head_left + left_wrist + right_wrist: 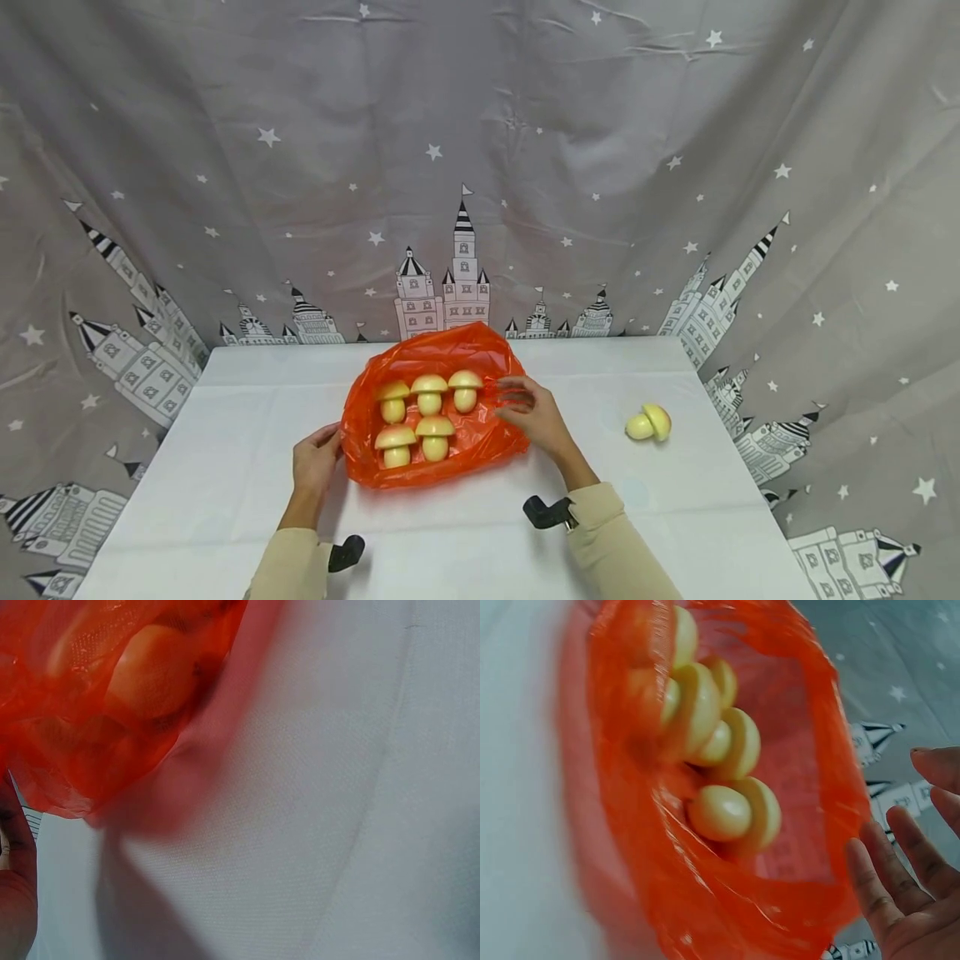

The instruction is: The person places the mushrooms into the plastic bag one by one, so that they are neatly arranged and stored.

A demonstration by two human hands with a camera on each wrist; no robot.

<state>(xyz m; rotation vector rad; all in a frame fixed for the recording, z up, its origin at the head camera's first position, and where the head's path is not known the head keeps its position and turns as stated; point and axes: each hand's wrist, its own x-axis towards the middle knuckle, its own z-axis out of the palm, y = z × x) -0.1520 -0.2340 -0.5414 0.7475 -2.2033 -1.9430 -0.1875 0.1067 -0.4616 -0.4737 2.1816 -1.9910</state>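
An orange-red plastic bag point(491, 446) lies with its mouth spread wide on the white table. Inside it, several toy mushrooms point(430, 394) with yellowish caps and pale stems stand in two rows. My left hand point(312, 463) grips the bag's left edge, its fingertips partly hidden there; the left wrist view shows only part of this hand point(15, 877). At the bag's right side is my right hand point(538, 421), fingers spread and holding nothing. In the right wrist view its fingertips point(866, 840) come right at the bag's rim.
One more toy mushroom point(651, 423) lies on its side on the table point(585, 517), well right of the bag. Behind the table hangs a grey curtain point(322, 167) printed with castles and stars.
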